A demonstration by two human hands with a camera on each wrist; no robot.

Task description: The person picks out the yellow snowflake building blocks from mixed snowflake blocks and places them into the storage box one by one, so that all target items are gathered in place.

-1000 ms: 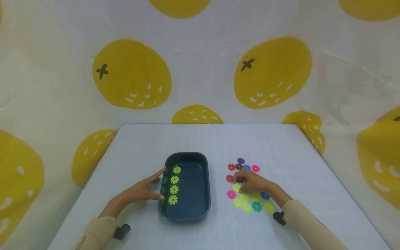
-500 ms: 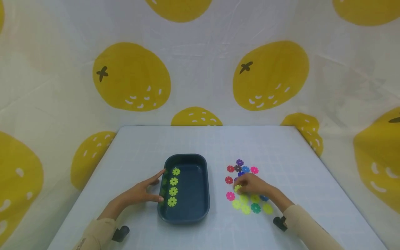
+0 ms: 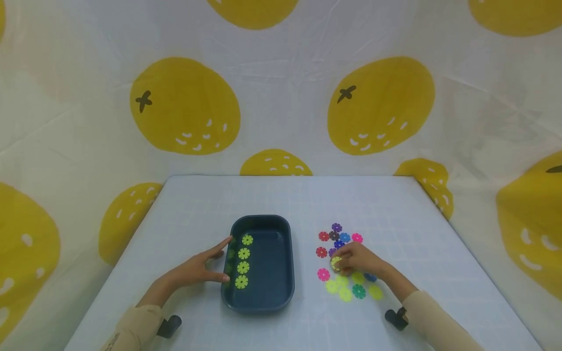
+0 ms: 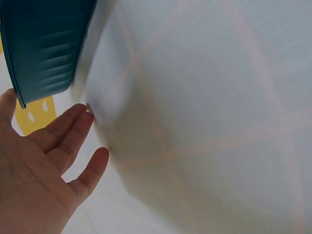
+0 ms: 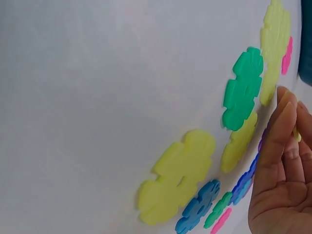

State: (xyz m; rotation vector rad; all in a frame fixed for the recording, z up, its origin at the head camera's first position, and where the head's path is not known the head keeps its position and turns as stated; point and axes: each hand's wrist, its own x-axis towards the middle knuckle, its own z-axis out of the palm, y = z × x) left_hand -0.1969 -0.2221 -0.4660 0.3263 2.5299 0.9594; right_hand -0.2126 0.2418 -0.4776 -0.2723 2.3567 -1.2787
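Note:
A dark teal tray (image 3: 274, 275) stands left of the middle of the white-covered table. Along its left side inside is a column of several yellow-green notched discs (image 3: 243, 253), like snowflake building pieces. My left hand (image 3: 195, 268) touches the tray's left rim with spread, fairly straight fingers. To the right, my right hand (image 3: 361, 259) pinches one yellow snowflake disc (image 3: 336, 263) between thumb and fingers, just over the loose pieces. Only a sliver of the held yellow disc (image 5: 297, 134) shows in the right wrist view, the rest hidden by fingers.
Around the right hand lie loose discs: yellow ones (image 3: 345, 294), a green one (image 3: 359, 291), pink (image 3: 323, 274), red (image 3: 321, 252), dark brown (image 3: 334, 236) and blue ones (image 3: 345, 237). A cloth with yellow fruit prints (image 3: 184, 107) hangs behind the table.
My right hand has gone from reaching among the loose discs to pinching a yellow one, now tilted up off the pile. My left hand has stayed at the tray's rim.

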